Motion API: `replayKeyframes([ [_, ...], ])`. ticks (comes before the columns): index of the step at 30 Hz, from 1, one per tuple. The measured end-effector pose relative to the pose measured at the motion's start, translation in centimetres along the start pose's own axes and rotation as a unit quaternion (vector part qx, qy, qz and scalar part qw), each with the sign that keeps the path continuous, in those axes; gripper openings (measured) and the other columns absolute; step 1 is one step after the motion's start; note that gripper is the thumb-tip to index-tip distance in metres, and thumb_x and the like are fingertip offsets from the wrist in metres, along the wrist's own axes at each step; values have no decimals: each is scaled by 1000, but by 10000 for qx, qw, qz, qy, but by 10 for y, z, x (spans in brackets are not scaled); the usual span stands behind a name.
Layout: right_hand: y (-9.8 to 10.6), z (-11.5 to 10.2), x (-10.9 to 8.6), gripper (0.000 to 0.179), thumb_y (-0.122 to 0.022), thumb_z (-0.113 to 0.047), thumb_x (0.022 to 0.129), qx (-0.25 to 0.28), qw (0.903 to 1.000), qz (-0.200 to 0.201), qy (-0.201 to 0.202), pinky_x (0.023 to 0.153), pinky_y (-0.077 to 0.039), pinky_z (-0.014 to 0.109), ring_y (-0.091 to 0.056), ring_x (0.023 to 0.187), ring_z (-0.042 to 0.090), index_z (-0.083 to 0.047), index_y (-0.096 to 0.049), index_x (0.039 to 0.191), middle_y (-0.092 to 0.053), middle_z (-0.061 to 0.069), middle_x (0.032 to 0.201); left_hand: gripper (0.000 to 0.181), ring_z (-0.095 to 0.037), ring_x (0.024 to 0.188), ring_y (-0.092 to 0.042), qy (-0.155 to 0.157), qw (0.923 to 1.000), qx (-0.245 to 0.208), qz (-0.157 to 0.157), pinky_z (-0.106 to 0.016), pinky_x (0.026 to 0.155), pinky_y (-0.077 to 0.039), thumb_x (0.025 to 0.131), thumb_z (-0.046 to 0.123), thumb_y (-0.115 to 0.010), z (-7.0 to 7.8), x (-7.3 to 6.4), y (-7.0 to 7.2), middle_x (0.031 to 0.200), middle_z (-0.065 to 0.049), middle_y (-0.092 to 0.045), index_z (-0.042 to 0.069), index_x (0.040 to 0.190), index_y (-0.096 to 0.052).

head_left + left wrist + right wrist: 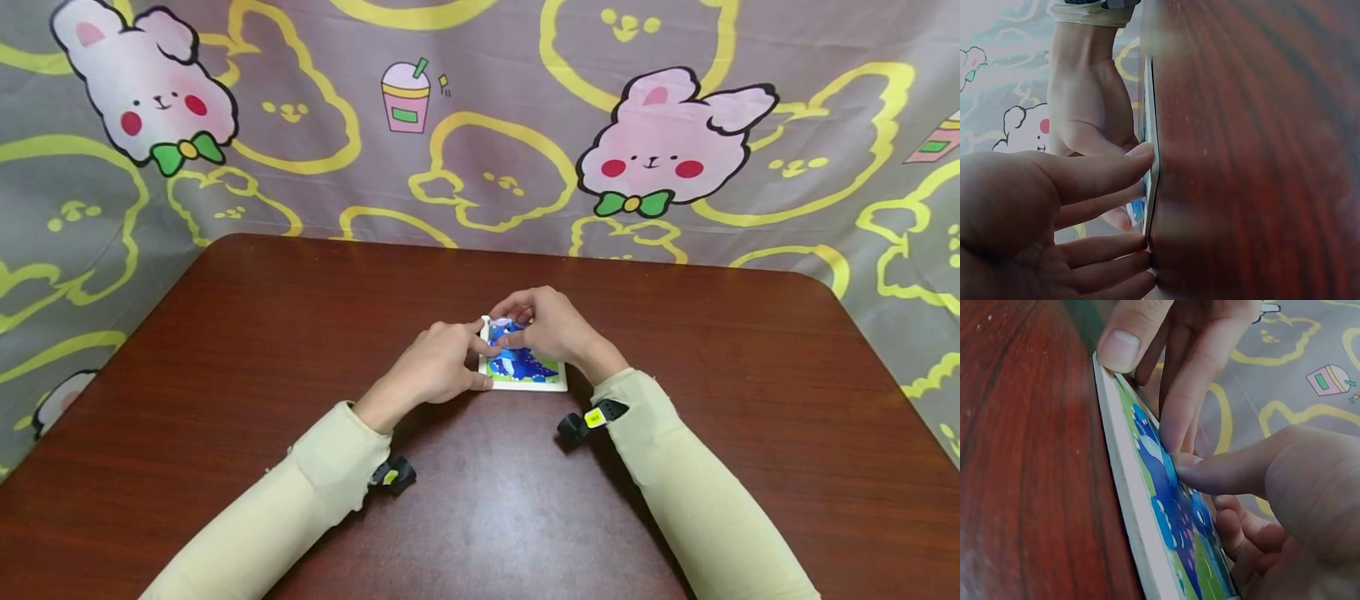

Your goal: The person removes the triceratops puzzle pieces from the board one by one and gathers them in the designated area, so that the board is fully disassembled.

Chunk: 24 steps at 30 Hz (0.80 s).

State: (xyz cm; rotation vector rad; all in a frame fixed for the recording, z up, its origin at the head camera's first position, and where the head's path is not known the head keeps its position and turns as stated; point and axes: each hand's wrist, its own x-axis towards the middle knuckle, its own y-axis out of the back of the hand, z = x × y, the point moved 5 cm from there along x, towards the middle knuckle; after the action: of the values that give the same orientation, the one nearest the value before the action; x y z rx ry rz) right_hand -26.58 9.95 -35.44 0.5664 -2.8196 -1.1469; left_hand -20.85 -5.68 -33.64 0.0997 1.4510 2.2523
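Observation:
A small white-framed picture puzzle (pixel 528 386) with a blue dinosaur on green lies flat on the table. My left hand (pixel 442 358) grips its left side, thumb at the near corner and index finger over the picture. Bent over the far part of the puzzle, my right hand (pixel 558 329) has its thumb on the dinosaur, close to the left index fingertip in the right wrist view. A blue puzzle piece (pixel 1137 211) stands tilted out of the frame by the right fingertips in the left wrist view. The palm side of the right hand hides part of the picture.
The brown wooden table (pixel 225 350) has rounded far corners. Behind it hangs a curtain (pixel 495 167) printed with rabbits and yellow outlines. Dark straps with small devices, such as the one on the right wrist (pixel 573 427), hang beneath the cream sleeves (pixel 697 475).

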Motion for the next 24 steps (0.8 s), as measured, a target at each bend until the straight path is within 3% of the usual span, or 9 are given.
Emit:
replayKeyframes([
  [7, 4, 1, -1, 35, -87, -15, 88, -125, 9999, -89, 75, 95, -54, 43, -66, 109, 26, -16, -80, 122, -77, 5, 115, 45, -36, 150, -51, 56, 10000, 2, -72, -50, 113, -51, 92, 30, -85, 0, 0, -1, 169, -7, -43, 24, 135, -75],
  [24, 7, 8, -1, 29, -87, -22, 88, -443, 9988, 52, 175, 86, -57, 38, -67, 102, 23, -16, -82, 116, -79, 3, 109, 46, -38, 153, -46, 118, 9999, -88, -87, -54, 118, -47, 93, 31, -84, 2, -1, -1, 169, -10, -42, 26, 137, -72],
])
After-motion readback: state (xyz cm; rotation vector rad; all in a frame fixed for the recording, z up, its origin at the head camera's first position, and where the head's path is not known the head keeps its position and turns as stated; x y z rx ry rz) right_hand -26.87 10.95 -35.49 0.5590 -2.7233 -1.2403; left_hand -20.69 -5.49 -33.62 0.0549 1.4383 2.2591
